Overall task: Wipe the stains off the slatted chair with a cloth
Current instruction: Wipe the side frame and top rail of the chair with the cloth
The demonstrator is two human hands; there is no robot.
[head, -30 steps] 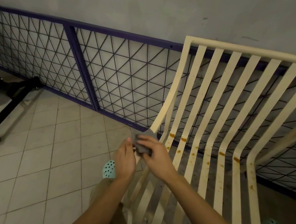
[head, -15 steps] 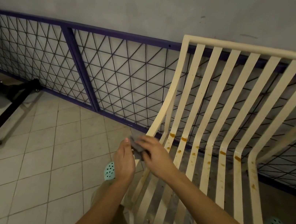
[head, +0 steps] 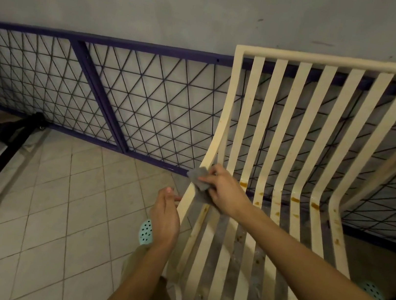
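Both forearms are bare, with no sleeves, watch or rings on the left hand point(head: 165, 218) or right hand point(head: 225, 192). Mint-green perforated clogs point(head: 145, 232) cover the feet, and tan trousers point(head: 133, 263) show below

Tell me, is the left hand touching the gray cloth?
Apart. The head view shows the left hand lower down beside the chair, with bare frame between it and the cloth.

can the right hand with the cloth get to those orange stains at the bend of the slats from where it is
Probably yes. The right hand presses the cloth on the chair's leftmost slats, and the stains lie further right, with nothing in between.
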